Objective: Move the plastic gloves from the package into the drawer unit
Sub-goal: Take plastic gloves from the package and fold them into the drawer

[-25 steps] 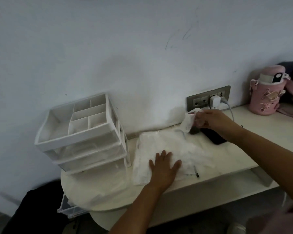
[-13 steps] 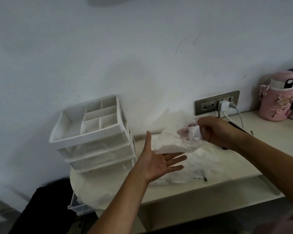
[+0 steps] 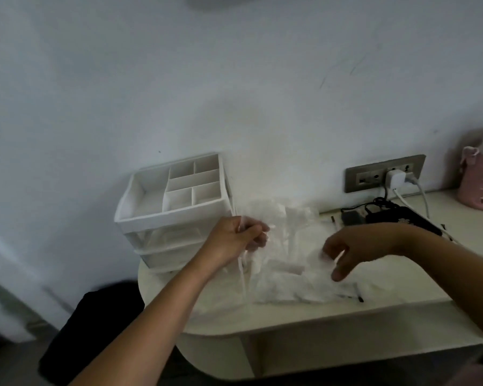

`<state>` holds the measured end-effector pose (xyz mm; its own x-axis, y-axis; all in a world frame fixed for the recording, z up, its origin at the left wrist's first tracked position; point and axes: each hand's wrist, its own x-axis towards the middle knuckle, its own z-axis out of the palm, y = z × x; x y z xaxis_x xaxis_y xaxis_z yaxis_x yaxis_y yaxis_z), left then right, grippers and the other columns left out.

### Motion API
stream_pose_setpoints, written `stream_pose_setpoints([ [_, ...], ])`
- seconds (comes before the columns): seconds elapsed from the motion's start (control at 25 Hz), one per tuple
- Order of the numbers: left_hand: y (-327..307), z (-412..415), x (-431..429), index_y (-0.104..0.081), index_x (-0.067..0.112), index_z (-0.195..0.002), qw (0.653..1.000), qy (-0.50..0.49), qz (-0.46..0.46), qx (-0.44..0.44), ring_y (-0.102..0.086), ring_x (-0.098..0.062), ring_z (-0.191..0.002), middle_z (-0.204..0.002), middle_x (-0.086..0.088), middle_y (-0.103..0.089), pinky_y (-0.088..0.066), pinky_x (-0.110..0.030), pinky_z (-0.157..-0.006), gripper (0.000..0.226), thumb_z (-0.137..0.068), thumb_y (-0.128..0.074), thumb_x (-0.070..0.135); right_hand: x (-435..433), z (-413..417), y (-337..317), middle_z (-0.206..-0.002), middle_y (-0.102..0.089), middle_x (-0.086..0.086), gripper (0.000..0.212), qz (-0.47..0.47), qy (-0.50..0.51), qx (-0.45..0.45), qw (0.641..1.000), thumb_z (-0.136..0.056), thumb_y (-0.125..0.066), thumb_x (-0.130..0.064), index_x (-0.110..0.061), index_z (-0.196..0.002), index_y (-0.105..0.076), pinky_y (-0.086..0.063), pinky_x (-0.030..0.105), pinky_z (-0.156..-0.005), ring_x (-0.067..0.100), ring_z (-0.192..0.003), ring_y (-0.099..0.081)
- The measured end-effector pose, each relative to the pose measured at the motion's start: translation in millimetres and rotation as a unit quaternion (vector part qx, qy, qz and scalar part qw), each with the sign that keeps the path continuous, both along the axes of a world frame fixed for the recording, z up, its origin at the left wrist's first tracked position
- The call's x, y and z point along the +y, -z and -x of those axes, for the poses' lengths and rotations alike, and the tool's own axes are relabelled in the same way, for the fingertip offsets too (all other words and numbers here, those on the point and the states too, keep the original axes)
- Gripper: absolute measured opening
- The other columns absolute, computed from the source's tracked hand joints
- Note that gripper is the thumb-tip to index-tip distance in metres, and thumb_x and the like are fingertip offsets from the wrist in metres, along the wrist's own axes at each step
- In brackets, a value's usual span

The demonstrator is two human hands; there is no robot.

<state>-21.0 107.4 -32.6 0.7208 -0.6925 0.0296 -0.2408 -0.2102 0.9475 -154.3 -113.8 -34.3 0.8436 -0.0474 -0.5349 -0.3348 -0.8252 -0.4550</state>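
Plastic gloves [image 3: 246,271], thin, translucent and crumpled, are being pinched in the curled grip of the left hand [image 3: 232,240], just beside the drawer unit [image 3: 173,213], apparently to lift them clear of the package [image 3: 290,282] lying on the worktop [image 3: 221,316]. Whether anything is being held in the loosely curled grip of the right hand [image 3: 349,252] cannot be told.

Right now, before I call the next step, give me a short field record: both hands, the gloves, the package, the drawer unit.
drawer unit: at the left end of the desk, against the wall; drawers look pushed in
package: lies flat on the desk, right of the unit
left hand: grips a plastic glove, which hangs down in front of the unit
right hand: fingers curled above the package; whether it pinches the film is unclear
status: glove not yet in the unit
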Motion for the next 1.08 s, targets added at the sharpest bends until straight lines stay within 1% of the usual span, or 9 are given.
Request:
stream_pose_setpoints([
  [0.16,-29.7,-0.2,29.5,-0.07,0.008,-0.098,0.988,0.113,-0.074,-0.081,-0.067,-0.003,-0.074,-0.082,-0.002,-0.071,-0.052,-0.014,-0.07,0.015,-0.093,-0.056,0.007,26.4,-21.3,-4.1,-0.139,-0.045,-0.011,0.094,-0.199,0.083,-0.171,0.961,-0.061,-0.079,-0.054,-0.031,-0.141,-0.035,-0.036,0.038,-0.11,0.013,-0.128,-0.044],
  [0.32,-42.9,-7.4,51.0,-0.072,0.017,-0.094,0.989,0.106,-0.048,-0.086,-0.065,-0.007,-0.08,-0.086,0.002,-0.071,-0.054,-0.02,-0.074,0.018,-0.092,-0.057,0.007,68.9,-40.6,8.1,-0.119,-0.065,0.002,0.065,-0.433,0.056,-0.155,0.886,-0.069,-0.076,-0.042,-0.02,-0.126,-0.054,-0.049,0.035,-0.097,0.021,-0.113,-0.06],
  [0.44,-32.8,-21.5,71.3,-0.073,0.02,-0.089,0.998,0.048,-0.027,-0.038,-0.06,-0.007,-0.073,-0.076,0.008,-0.069,-0.051,-0.018,-0.068,0.02,-0.091,-0.059,0.006,93.9,-55.3,16.5,-0.105,-0.066,0.014,0.049,-0.473,0.09,-0.14,0.865,-0.072,-0.075,-0.03,-0.003,-0.112,-0.062,-0.052,0.035,-0.09,0.027,-0.098,-0.065],
  [0.52,-20.1,-33.7,89.2,-0.073,0.02,-0.09,0.998,0.007,-0.055,-0.003,-0.063,-0.011,-0.072,-0.079,0.002,-0.071,-0.051,-0.022,-0.07,0.015,-0.088,-0.064,0.008,100.1,-64.4,16.3,-0.095,-0.067,0.016,0.024,-0.494,0.149,-0.145,0.845,-0.087,-0.064,-0.019,0.0,-0.102,-0.064,-0.055,0.035,-0.085,0.023,-0.085,-0.067],
  [0.56,-12.7,-38.9,98.2,-0.073,0.018,-0.092,0.997,-0.009,-0.073,0.025,-0.066,-0.013,-0.075,-0.084,-0.002,-0.073,-0.053,-0.024,-0.073,0.013,-0.086,-0.067,0.008,100.7,-68.2,16.2,-0.092,-0.069,0.015,0.018,-0.471,0.168,-0.158,0.851,-0.092,-0.057,-0.015,0.0,-0.098,-0.064,-0.055,0.033,-0.082,0.021,-0.08,-0.067],
  [0.68,9.3,-47.2,117.9,-0.071,0.011,-0.09,0.988,-0.041,-0.093,0.112,-0.069,-0.011,-0.072,-0.081,-0.003,-0.073,-0.056,-0.021,-0.068,0.009,-0.085,-0.067,0.007,112.4,-78.2,18.9,-0.08,-0.073,0.008,0.018,-0.299,0.148,-0.166,0.928,-0.094,-0.054,-0.017,-0.005,-0.095,-0.068,-0.056,0.028,-0.075,0.017,-0.072,-0.069],
  [0.8,25.5,-51.8,127.0,-0.07,0.011,-0.082,0.981,-0.101,-0.131,0.102,-0.065,-0.008,-0.057,-0.066,0.0,-0.07,-0.053,-0.02,-0.055,0.011,-0.09,-0.063,0.014,126.0,-90.9,23.8,-0.056,-0.064,-0.001,0.023,-0.114,0.136,-0.2,0.963,-0.089,-0.062,-0.03,-0.012,-0.076,-0.068,-0.047,0.016,-0.051,0.011,-0.049,-0.059],
  [0.92,37.8,-53.2,131.0,-0.067,0.006,-0.077,0.963,-0.179,-0.165,0.112,-0.058,-0.005,-0.04,-0.057,-0.003,-0.063,-0.046,-0.017,-0.041,0.014,-0.09,-0.064,0.012,132.1,-98.9,19.2,-0.064,-0.06,-0.001,0.037,0.073,0.144,-0.264,0.951,-0.085,-0.063,-0.046,-0.012,-0.072,-0.065,-0.042,0.024,-0.058,0.014,-0.061,-0.057],
  [1.08,50.2,-56.8,133.5,-0.065,0.002,-0.078,0.952,-0.224,-0.166,0.128,-0.054,-0.007,-0.036,-0.06,-0.01,-0.061,-0.042,-0.017,-0.038,0.018,-0.094,-0.059,0.009,150.3,-98.0,-3.1,-0.091,-0.062,0.001,0.029,0.304,0.1,-0.339,0.885,-0.094,-0.049,-0.045,-0.017,-0.089,-0.054,-0.036,0.026,-0.064,0.015,-0.072,-0.048],
])
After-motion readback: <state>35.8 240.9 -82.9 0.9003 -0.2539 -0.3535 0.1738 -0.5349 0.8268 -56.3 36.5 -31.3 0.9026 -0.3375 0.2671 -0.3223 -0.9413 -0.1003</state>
